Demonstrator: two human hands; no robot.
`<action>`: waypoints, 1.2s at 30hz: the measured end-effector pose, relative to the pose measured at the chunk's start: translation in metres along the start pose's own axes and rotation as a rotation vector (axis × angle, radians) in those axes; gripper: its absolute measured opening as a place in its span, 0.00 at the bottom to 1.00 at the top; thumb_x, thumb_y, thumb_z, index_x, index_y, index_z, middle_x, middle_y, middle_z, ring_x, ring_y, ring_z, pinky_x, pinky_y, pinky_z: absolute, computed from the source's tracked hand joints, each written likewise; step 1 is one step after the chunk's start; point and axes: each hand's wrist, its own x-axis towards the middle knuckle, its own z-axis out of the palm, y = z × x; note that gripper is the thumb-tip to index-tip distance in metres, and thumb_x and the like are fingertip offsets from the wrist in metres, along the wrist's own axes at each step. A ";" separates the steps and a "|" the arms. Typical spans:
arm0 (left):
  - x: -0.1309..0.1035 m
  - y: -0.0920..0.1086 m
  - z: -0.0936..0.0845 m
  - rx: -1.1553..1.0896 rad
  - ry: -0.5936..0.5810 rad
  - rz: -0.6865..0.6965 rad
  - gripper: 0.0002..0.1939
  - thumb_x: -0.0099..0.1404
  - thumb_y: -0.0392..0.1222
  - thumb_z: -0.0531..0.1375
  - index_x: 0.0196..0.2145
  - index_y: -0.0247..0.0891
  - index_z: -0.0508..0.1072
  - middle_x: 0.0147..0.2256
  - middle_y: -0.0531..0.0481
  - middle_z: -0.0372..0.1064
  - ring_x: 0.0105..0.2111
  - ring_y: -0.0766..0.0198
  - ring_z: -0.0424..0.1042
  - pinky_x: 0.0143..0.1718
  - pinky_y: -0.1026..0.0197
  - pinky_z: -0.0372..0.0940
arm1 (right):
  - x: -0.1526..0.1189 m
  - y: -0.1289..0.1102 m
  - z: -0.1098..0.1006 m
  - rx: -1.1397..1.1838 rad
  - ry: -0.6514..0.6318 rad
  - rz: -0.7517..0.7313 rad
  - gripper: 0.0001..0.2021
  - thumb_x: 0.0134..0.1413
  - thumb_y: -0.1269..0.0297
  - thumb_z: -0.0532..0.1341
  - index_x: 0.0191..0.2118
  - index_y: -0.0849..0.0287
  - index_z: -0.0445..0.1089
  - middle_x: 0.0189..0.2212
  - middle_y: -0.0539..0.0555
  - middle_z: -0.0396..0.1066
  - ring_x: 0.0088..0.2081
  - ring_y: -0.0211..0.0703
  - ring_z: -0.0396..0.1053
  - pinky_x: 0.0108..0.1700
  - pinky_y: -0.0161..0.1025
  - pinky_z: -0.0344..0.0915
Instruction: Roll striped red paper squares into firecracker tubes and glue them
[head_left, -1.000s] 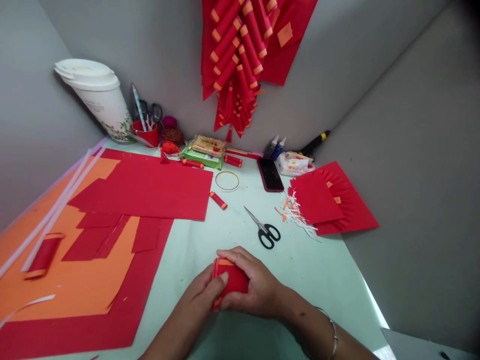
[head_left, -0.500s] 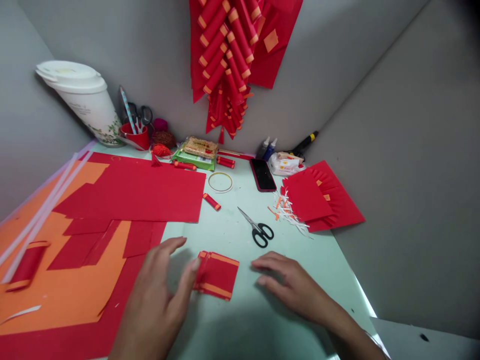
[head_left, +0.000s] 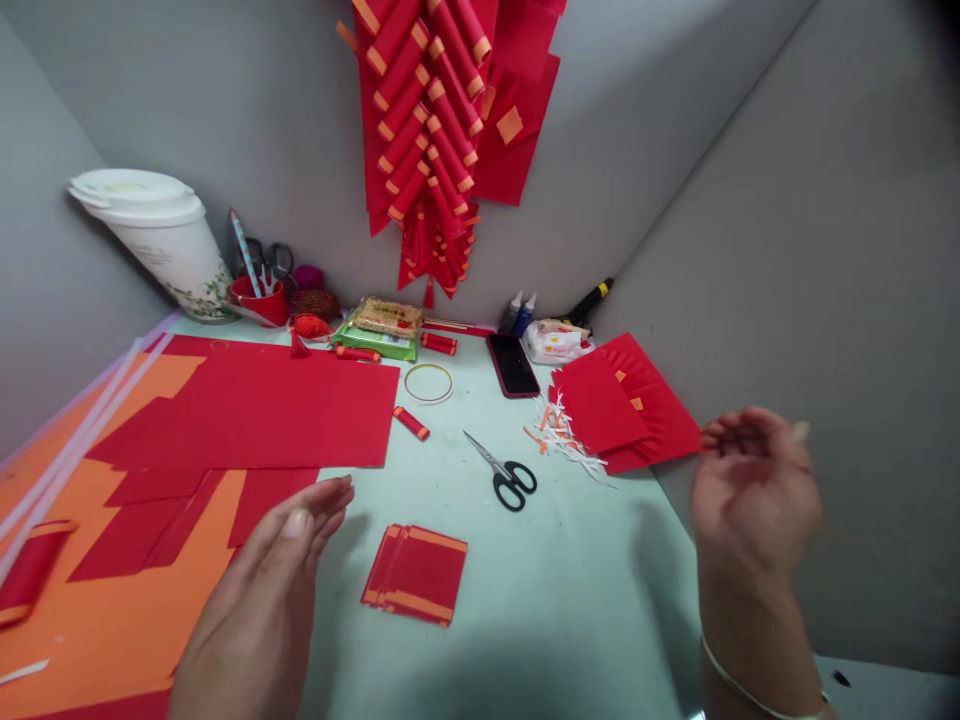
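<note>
A small stack of red paper pieces with orange edge strips [head_left: 420,575] lies on the pale table, slightly fanned at its left side. My left hand [head_left: 262,590] hovers left of the stack, fingers extended and nothing in its grasp. Off to the right, my right hand [head_left: 754,500] is raised past the table's edge, palm turned up and fingers loosely bent, with no object in it. Black-handled scissors [head_left: 506,475] rest beyond the stack, near a small red paper roll with orange ends [head_left: 412,423]. Neither hand touches anything.
Red sheets [head_left: 300,410] and orange paper [head_left: 172,620] cover the left side. A gold ring [head_left: 429,383], a phone [head_left: 514,366], paper shreds [head_left: 562,430] and red cards [head_left: 604,395] lie farther back. A white cup [head_left: 165,245] and hanging firecracker decoration [head_left: 427,120] stand by the wall.
My right hand has swung up and to the right, turning its palm up. My left hand has drawn away leftward from the stack. The view has shifted slightly.
</note>
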 end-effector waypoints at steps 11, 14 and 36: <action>0.017 -0.016 -0.013 0.034 -0.028 -0.021 0.20 0.62 0.62 0.63 0.42 0.47 0.80 0.51 0.48 0.78 0.57 0.49 0.71 0.64 0.49 0.59 | 0.002 -0.027 0.055 0.017 -0.048 -0.252 0.13 0.64 0.53 0.57 0.37 0.53 0.74 0.33 0.52 0.65 0.35 0.43 0.69 0.43 0.46 0.68; 0.020 -0.019 -0.015 0.056 -0.018 -0.029 0.19 0.62 0.62 0.63 0.42 0.47 0.81 0.50 0.47 0.79 0.57 0.49 0.71 0.63 0.49 0.61 | 0.002 -0.024 0.060 0.006 -0.060 -0.322 0.13 0.66 0.55 0.56 0.38 0.55 0.73 0.34 0.52 0.65 0.35 0.43 0.69 0.43 0.45 0.67; -0.008 -0.018 0.002 -0.028 -0.120 -0.225 0.17 0.58 0.54 0.69 0.40 0.44 0.77 0.42 0.50 0.78 0.48 0.54 0.75 0.45 0.60 0.69 | -0.132 0.139 0.143 -0.984 -1.244 -0.218 0.06 0.60 0.63 0.65 0.36 0.59 0.72 0.36 0.57 0.71 0.41 0.50 0.66 0.46 0.45 0.63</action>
